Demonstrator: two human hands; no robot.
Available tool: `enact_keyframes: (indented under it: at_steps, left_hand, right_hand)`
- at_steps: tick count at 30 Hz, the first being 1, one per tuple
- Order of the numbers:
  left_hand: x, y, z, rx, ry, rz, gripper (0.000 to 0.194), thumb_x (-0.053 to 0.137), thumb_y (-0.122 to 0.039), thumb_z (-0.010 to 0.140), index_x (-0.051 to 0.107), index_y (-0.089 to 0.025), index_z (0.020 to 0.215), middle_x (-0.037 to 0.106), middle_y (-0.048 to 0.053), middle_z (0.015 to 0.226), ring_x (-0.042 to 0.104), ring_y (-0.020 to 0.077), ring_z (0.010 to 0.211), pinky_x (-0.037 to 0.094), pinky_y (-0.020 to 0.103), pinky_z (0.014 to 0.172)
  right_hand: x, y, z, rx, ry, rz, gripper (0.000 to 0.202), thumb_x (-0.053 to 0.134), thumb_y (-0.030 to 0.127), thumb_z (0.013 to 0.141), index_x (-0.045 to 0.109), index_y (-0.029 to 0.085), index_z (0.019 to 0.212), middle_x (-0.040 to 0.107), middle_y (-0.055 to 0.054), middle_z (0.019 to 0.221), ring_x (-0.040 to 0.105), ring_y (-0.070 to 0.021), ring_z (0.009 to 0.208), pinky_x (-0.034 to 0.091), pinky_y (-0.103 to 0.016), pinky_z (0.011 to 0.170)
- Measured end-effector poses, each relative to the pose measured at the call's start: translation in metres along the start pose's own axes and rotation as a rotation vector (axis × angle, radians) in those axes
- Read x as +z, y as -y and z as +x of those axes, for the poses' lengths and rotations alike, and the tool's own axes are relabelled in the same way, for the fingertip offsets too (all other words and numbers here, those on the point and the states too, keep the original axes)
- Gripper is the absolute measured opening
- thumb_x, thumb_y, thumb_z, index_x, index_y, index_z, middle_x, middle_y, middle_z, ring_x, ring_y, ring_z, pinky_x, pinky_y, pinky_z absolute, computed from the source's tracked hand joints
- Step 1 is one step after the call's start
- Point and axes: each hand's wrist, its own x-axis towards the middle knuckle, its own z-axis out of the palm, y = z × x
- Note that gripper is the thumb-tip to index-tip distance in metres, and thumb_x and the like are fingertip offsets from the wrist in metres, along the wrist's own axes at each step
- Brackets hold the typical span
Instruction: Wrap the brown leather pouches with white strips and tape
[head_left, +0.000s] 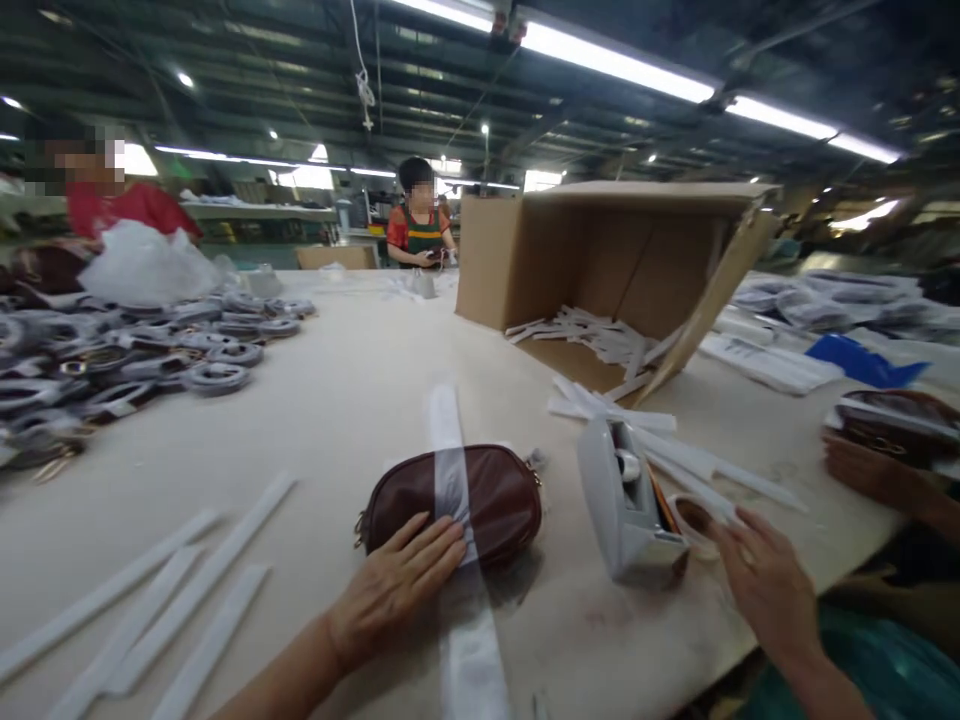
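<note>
A dark brown oval zip bag (499,500) lies on the table before me, with metal rings at its ends. Across its middle runs a white paper strip (450,480), which extends beyond the bag on both sides. My left hand (401,580) rests flat on the bag and strip, fingers stretched out. Over to the right, my right hand (769,580) has its fingers closed at the edge of a roll of tape (691,520); its grip is partly hidden. A grey tape dispenser (611,510) stands between the bag and that hand.
White strips (202,590) lie at left; more spill from a tipped cardboard box (487,260). Coiled grey-wrapped straps (217,375) cover the far left. Another person's hand (870,470) touches a brown bag (892,420) at right. Two people are across the table.
</note>
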Motion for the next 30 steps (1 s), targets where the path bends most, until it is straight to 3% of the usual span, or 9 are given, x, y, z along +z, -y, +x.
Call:
enact_keyframes:
  at_steps: [3, 5, 6, 9, 12, 15, 18, 24, 30]
  left_hand:
    - [0.002, 0.000, -0.002, -0.012, 0.018, -0.013, 0.041, 0.024, -0.010, 0.093, 0.041, -0.014, 0.130, 0.054, 0.003, 0.130, 0.031, 0.0144, 0.134, 0.022, 0.038, 0.115]
    - [0.002, 0.000, -0.003, -0.012, 0.016, -0.032, 0.041, 0.024, -0.009, 0.093, 0.041, -0.013, 0.130, 0.054, 0.003, 0.130, 0.031, 0.0146, 0.134, 0.022, 0.038, 0.115]
    - [0.003, 0.000, -0.003, -0.012, 0.009, -0.041, 0.041, 0.025, -0.008, 0.092, 0.042, -0.013, 0.130, 0.054, 0.003, 0.130, 0.032, 0.0146, 0.133, 0.021, 0.038, 0.115]
    - [0.003, 0.001, -0.001, -0.014, 0.011, -0.048, 0.040, 0.026, -0.009, 0.093, 0.045, -0.013, 0.128, 0.055, 0.002, 0.129, 0.037, 0.0148, 0.130, 0.018, 0.038, 0.115]
    - [0.003, 0.000, 0.000, -0.022, 0.024, -0.034, 0.038, 0.026, -0.012, 0.094, 0.047, -0.014, 0.126, 0.055, 0.002, 0.129, 0.041, 0.0157, 0.126, 0.022, 0.037, 0.113]
    - [0.003, -0.001, 0.000, -0.022, 0.001, -0.031, 0.038, 0.025, -0.012, 0.094, 0.048, -0.013, 0.125, 0.056, 0.002, 0.128, 0.043, 0.0171, 0.125, 0.028, 0.038, 0.109]
    - [0.003, -0.002, 0.000, -0.020, -0.010, -0.037, 0.039, 0.024, -0.013, 0.094, 0.047, -0.012, 0.125, 0.056, 0.003, 0.128, 0.045, 0.0183, 0.124, 0.033, 0.039, 0.105]
    - [0.001, 0.004, 0.003, -0.009, 0.040, -0.082, 0.040, 0.023, -0.012, 0.093, 0.044, -0.011, 0.127, 0.055, 0.005, 0.129, 0.047, 0.0191, 0.122, 0.039, 0.041, 0.100]
    - [0.000, 0.008, 0.014, -0.017, 0.113, -0.107, 0.040, 0.023, -0.013, 0.092, 0.046, -0.011, 0.124, 0.056, 0.007, 0.127, 0.051, 0.0200, 0.118, 0.043, 0.040, 0.096]
  right_hand:
    - [-0.029, 0.051, -0.022, -0.028, -0.120, 0.127, 0.035, 0.047, 0.051, 0.091, 0.058, 0.019, 0.081, 0.062, -0.012, 0.084, 0.060, -0.0277, 0.076, 0.050, -0.041, 0.067]
    - [-0.037, 0.098, -0.040, -0.186, 0.096, 0.384, 0.021, 0.048, 0.036, 0.093, 0.055, 0.021, 0.081, 0.060, -0.007, 0.082, 0.061, -0.0202, 0.072, 0.051, -0.030, 0.061]
    - [-0.036, 0.122, -0.048, -0.277, 0.191, 0.506, 0.017, 0.048, 0.029, 0.094, 0.054, 0.021, 0.081, 0.061, -0.006, 0.082, 0.061, -0.0177, 0.072, 0.051, -0.026, 0.060]
    - [-0.016, 0.184, -0.058, -0.505, 0.250, 0.592, 0.016, 0.042, 0.020, 0.094, 0.056, 0.015, 0.102, 0.063, -0.009, 0.092, 0.061, -0.0186, 0.084, 0.053, -0.027, 0.073]
    - [0.008, 0.218, -0.054, -0.619, 0.364, 0.522, 0.026, 0.038, 0.010, 0.089, 0.053, 0.012, 0.110, 0.061, -0.011, 0.098, 0.059, -0.0211, 0.082, 0.052, -0.032, 0.069]
    - [0.022, 0.231, -0.049, -0.691, 0.429, 0.447, 0.017, 0.042, 0.006, 0.084, 0.055, 0.014, 0.092, 0.057, -0.007, 0.083, 0.056, -0.0213, 0.068, 0.047, -0.031, 0.056]
    - [0.028, 0.235, -0.047, -0.794, 0.368, 0.369, 0.017, 0.040, 0.003, 0.083, 0.052, 0.015, 0.081, 0.052, -0.005, 0.072, 0.051, -0.0203, 0.060, 0.042, -0.030, 0.050]
    - [0.032, 0.235, -0.046, -0.815, 0.261, 0.412, 0.034, 0.022, 0.003, 0.091, 0.052, 0.013, 0.081, 0.050, -0.006, 0.067, 0.049, -0.0180, 0.055, 0.039, -0.027, 0.047]
    - [0.036, 0.230, -0.043, -0.746, 0.272, 0.466, 0.034, 0.022, 0.003, 0.092, 0.054, 0.011, 0.088, 0.052, -0.007, 0.071, 0.049, -0.0164, 0.050, 0.041, -0.025, 0.042]
